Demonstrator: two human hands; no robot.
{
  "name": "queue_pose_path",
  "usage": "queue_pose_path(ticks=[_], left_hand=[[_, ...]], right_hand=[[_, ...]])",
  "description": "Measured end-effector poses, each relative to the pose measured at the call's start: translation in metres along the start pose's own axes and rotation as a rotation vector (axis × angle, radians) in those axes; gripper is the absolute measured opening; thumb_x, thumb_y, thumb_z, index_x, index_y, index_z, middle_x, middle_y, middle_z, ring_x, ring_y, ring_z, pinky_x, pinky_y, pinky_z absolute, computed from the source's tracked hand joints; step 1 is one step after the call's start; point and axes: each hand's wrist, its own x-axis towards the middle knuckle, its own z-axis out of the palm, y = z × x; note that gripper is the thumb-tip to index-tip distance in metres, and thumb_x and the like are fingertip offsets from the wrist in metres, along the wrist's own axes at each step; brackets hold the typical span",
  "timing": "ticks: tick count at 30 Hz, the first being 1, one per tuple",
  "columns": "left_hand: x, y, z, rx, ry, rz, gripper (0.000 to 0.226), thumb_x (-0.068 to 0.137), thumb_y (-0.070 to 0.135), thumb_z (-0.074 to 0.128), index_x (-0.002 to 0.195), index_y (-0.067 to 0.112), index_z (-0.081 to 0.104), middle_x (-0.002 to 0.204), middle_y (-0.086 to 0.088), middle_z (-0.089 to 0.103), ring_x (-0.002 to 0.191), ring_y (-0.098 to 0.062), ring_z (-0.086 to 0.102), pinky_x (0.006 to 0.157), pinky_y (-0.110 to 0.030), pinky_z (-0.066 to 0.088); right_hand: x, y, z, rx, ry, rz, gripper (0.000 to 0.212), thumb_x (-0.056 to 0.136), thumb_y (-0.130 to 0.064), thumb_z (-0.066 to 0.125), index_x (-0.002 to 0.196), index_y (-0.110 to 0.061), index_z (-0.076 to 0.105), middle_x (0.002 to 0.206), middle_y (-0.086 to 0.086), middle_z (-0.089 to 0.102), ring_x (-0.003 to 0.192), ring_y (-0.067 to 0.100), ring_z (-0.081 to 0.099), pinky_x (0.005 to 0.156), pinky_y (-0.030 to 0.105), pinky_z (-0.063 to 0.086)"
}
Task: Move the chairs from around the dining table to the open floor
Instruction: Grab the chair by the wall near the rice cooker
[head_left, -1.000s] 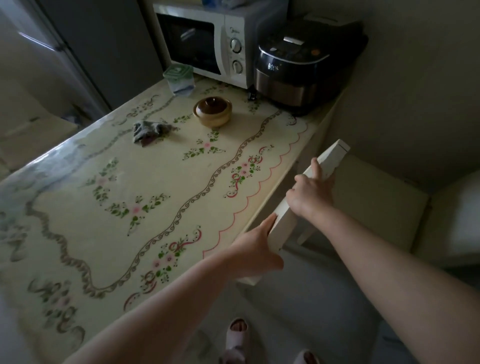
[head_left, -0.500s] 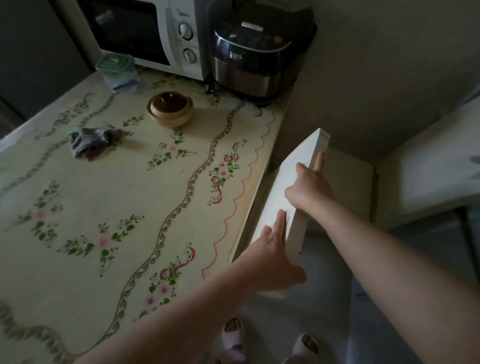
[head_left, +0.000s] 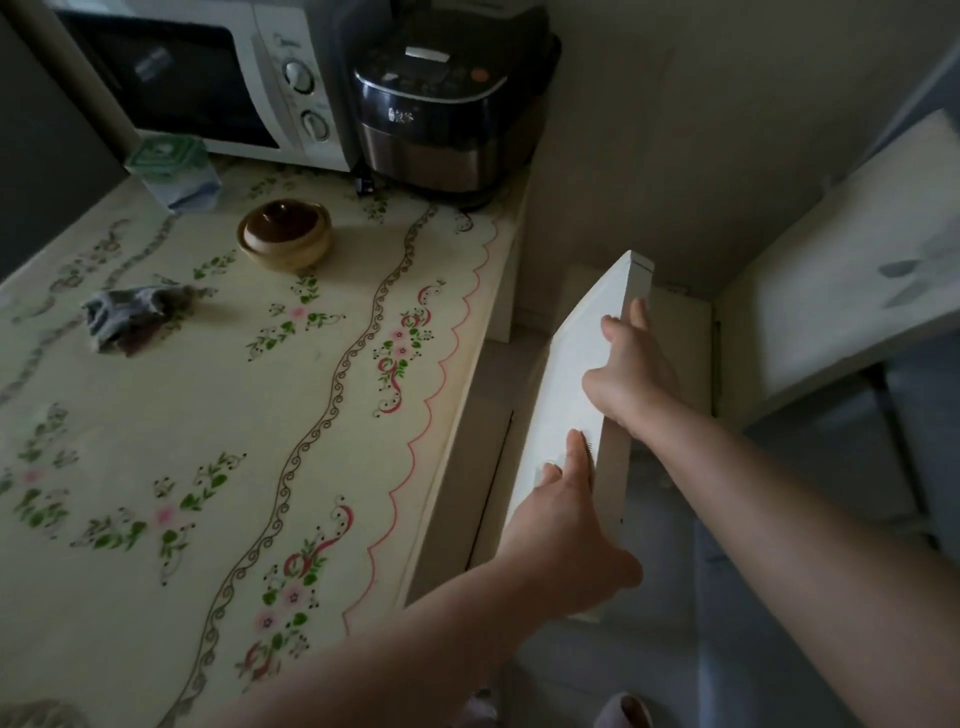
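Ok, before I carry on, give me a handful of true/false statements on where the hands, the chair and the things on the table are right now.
1. Both hands grip the white chair back. True: the left hand holds its lower part, the right hand higher up.
2. The chair is pushed tight against the table. False: a gap of floor shows between the table edge and the chair back.
3. The brown lidded bowl stands in front of the microwave. True.
4. The crumpled grey cloth lies on the floor. False: it lies on the tablecloth, left of the bowl.
5. The rice cooker stands left of the microwave. False: it stands to its right, at the table's far corner.
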Motion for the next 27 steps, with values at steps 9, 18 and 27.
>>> queue_pose_path(ticks=[9,18,27], left_hand=[[-0.003,0.082,0.093,-0.063,-0.089,0.042,0.126,0.066,0.033,0.079,0.148,0.035,-0.016,0.151,-0.006,0.031,0.119,-0.028,0.052,0.084,-0.032,0.052],[0.004,0.161,0.176,-0.009,-0.129,0.063,0.127,0.067,0.033,0.08,0.149,0.032,-0.017,0.154,-0.017,0.024,0.122,-0.036,0.051,0.09,-0.039,0.048],[0.011,0.213,0.233,0.002,-0.192,0.03,0.122,0.07,0.029,0.077,0.148,0.033,-0.017,0.16,-0.012,0.01,0.134,-0.041,0.038,0.1,-0.049,0.047]], right_hand=[[-0.016,0.109,-0.063,0.041,0.041,0.035,0.063,0.083,-0.005,0.055,0.143,-0.017,0.038,0.161,-0.004,0.004,0.136,0.027,0.037,0.089,0.031,0.046],[-0.025,0.212,-0.122,0.016,0.05,0.077,0.064,0.082,-0.002,0.053,0.143,-0.014,0.038,0.16,-0.005,0.007,0.134,0.028,0.038,0.096,0.036,0.041],[-0.019,0.29,-0.145,0.101,0.025,0.128,0.073,0.079,0.003,0.051,0.146,-0.019,0.033,0.16,-0.007,0.004,0.143,0.023,0.023,0.103,0.042,0.042]])
